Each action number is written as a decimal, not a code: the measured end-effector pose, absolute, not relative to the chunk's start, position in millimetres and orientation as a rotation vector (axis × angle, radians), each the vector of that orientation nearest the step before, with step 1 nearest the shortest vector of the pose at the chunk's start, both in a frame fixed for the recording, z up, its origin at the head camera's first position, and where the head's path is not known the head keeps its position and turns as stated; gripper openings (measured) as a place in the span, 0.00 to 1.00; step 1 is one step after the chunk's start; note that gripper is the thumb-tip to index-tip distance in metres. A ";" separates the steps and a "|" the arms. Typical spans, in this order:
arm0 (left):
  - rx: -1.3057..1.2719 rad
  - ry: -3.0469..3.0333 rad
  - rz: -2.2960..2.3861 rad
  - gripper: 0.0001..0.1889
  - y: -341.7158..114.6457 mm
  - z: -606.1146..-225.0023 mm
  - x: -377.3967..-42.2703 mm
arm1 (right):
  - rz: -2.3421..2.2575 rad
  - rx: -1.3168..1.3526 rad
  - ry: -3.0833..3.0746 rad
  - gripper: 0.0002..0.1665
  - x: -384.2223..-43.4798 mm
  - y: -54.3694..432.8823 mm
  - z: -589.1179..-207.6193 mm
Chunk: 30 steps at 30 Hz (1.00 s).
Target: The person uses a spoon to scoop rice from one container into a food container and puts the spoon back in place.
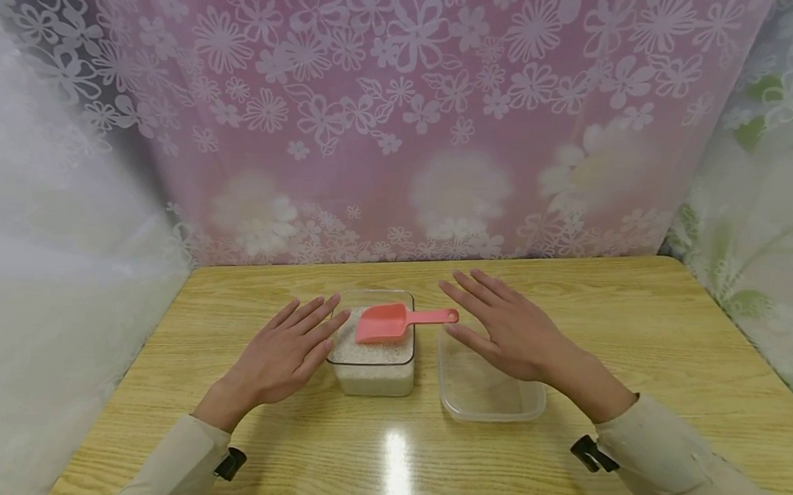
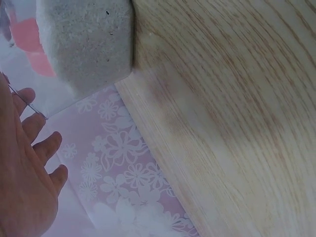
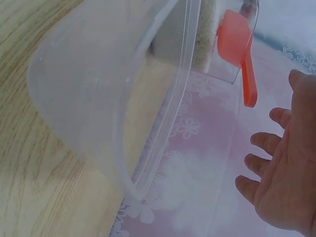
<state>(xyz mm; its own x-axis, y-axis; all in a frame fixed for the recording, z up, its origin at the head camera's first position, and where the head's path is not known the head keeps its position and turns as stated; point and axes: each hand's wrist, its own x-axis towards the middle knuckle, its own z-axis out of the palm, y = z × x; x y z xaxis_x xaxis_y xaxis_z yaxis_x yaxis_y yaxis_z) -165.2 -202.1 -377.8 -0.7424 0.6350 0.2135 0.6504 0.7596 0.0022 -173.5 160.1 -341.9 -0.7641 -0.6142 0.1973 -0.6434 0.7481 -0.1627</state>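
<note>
A clear square container of rice (image 1: 372, 380) stands near the middle of the table. A pink scoop (image 1: 383, 324) lies on the rice, its handle reaching over the right rim. My left hand (image 1: 284, 355), fingers straight and spread, is at the container's left side, fingertips overlapping its rim in the head view. To the right stands an empty translucent plastic box (image 1: 489, 399). Above its far part is my right hand (image 1: 509, 330), fingers extended, thumb close by the end of the scoop's handle. In the right wrist view, that hand (image 3: 291, 163) holds nothing and is apart from the scoop (image 3: 234, 38).
The wood-grain table (image 1: 334, 451) ends at a pink flowered curtain (image 1: 402, 129) behind. Pale sheeting (image 1: 70, 263) hangs on the left, and a green-and-white flowered curtain (image 1: 775, 242) on the right. Black clips (image 1: 593, 454) show at both sleeves.
</note>
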 end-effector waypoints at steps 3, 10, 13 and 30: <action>-1.018 -2.758 -0.125 0.26 -201.8 -378.0 -165.5 | 0.402 0.993 -2.832 0.38 -173.5 158.6 -341.9; -1.021 -2.758 -0.130 0.27 -202.0 -378.8 -166.4 | 0.609 0.929 -2.878 0.36 -175.1 156.2 -345.0; -1.023 -2.755 -0.132 0.26 -201.9 -378.8 -166.6 | 0.729 0.904 -2.898 0.36 -175.8 155.4 -346.7; -1.024 -2.738 -0.159 0.26 -203.0 -382.8 -166.3 | 1.228 0.833 -2.863 0.35 -175.7 145.8 -354.5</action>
<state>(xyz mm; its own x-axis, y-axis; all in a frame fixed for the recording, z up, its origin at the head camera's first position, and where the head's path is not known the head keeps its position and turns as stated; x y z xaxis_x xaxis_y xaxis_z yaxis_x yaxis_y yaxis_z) -166.3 -203.0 -382.8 -0.7351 0.6355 0.2363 0.6585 0.7521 0.0261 -175.7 145.8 -354.5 -0.8632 -0.4898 0.1224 -0.4263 0.5771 -0.6966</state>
